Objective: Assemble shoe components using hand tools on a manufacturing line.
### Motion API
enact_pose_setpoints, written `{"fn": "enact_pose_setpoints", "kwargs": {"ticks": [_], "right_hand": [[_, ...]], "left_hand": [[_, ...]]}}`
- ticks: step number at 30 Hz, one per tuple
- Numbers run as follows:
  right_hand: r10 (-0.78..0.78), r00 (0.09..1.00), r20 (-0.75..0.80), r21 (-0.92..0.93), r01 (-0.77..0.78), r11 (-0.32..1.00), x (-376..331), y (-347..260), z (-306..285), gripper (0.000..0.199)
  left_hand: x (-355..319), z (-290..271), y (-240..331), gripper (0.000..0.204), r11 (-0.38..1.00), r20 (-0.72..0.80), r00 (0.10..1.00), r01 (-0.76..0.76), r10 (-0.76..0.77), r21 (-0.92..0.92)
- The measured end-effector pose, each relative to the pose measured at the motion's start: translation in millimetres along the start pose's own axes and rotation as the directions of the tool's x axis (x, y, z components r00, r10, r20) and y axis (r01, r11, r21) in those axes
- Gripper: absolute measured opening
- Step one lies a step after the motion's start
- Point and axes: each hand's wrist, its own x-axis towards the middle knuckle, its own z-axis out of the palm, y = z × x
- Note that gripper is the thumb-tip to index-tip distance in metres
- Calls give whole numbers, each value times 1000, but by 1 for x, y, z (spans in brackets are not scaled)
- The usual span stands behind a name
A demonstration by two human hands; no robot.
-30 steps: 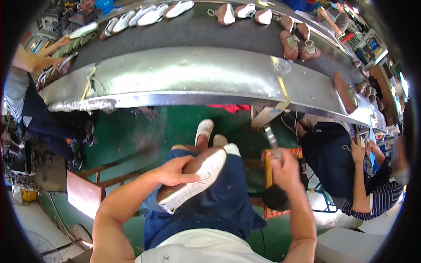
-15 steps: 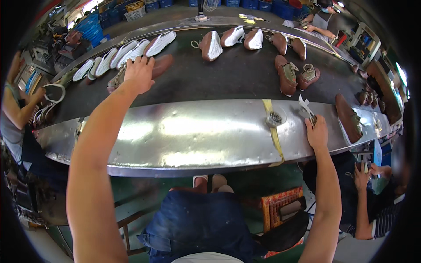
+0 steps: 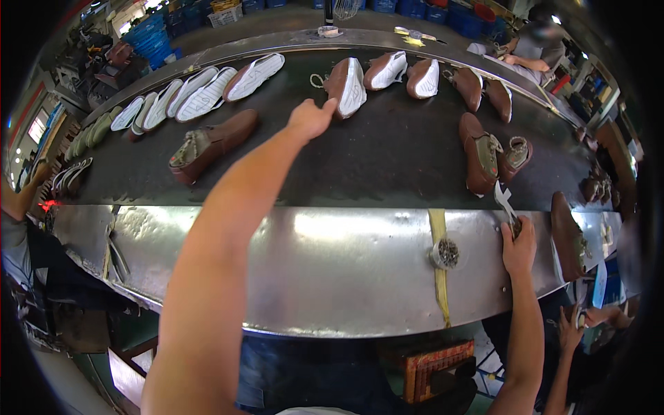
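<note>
My left hand (image 3: 311, 117) reaches far over the dark conveyor belt (image 3: 387, 166), fingers curled, thumb tip touching a brown shoe with a white sole (image 3: 346, 86) that lies on its side. Nothing shows inside the hand. My right hand (image 3: 519, 245) rests on the shiny metal ledge (image 3: 332, 263) and grips a small tool with a pale blade (image 3: 503, 199) pointing toward the belt. A brown lace-up shoe (image 3: 211, 145) lies on the belt left of my left arm.
Several white-soled shoes (image 3: 200, 93) line the belt's far left, more brown shoes (image 3: 481, 149) lie to the right. A small round pot (image 3: 446, 252) and a yellow tape strip (image 3: 437, 277) sit on the ledge. Other people work at far right (image 3: 532, 48) and left (image 3: 21, 200).
A second ago my left hand held a white-soled shoe on my lap. It then reached to the belt's left side and has now moved right to the brown shoe. My right hand rose to the ledge.
</note>
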Motion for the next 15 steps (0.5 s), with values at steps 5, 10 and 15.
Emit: {"fn": "enact_pose_setpoints", "kwargs": {"ticks": [5, 10, 15], "right_hand": [[-22, 1000, -6, 11, 22, 1000, 4, -2, 12, 46], [49, 998, -25, -24, -50, 998, 19, -2, 10, 48], [25, 998, -65, -31, -27, 999, 15, 14, 11, 48]], "left_hand": [[30, 43, 21, 80, 961, -84, 986, 118, -143, -250], [8, 4, 18, 59, 885, 179, 963, 259, -203, -388], [-134, -93, -15, 44, 388, 204, 973, 146, 112, -910]]}}
